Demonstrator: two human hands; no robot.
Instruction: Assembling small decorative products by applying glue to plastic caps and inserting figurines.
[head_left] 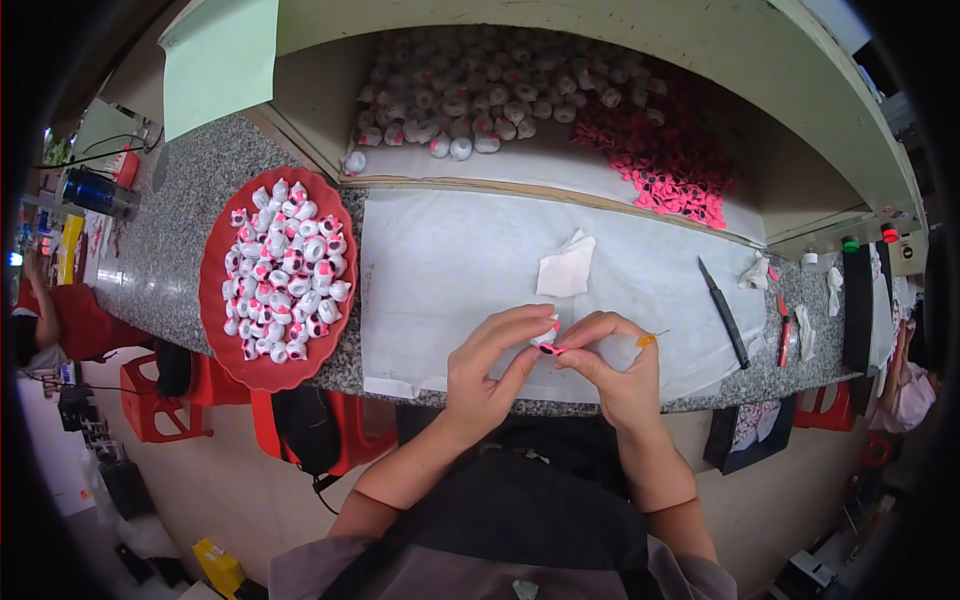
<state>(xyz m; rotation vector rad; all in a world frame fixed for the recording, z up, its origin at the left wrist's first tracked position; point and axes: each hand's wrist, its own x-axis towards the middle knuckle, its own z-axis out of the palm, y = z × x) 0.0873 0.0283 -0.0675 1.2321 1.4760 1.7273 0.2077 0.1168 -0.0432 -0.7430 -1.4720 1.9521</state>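
Observation:
My left hand (486, 366) pinches a small white figure (545, 338) between thumb and fingers, above the papered bench. From the other side, the thumb and forefinger of my right hand (618, 372) press on a pink and black piece (551, 349) at the figure's lower end. A yellow-orange piece with a thin needle-like tip (646, 340) sticks out by the knuckles of my right hand; how it is held is hidden. Just beyond my fingers lies a crumpled white cloth or tissue (566, 266). White paper (440, 270) covers the bench beneath both hands.
At left stands a red scalloped tray (214, 290) heaped with white and pink figures. The shelf ahead holds many white figures (470, 100) and a pile of pink pieces (675, 180). A dark craft knife (726, 318) and a red marker-like stick (785, 340) lie at right.

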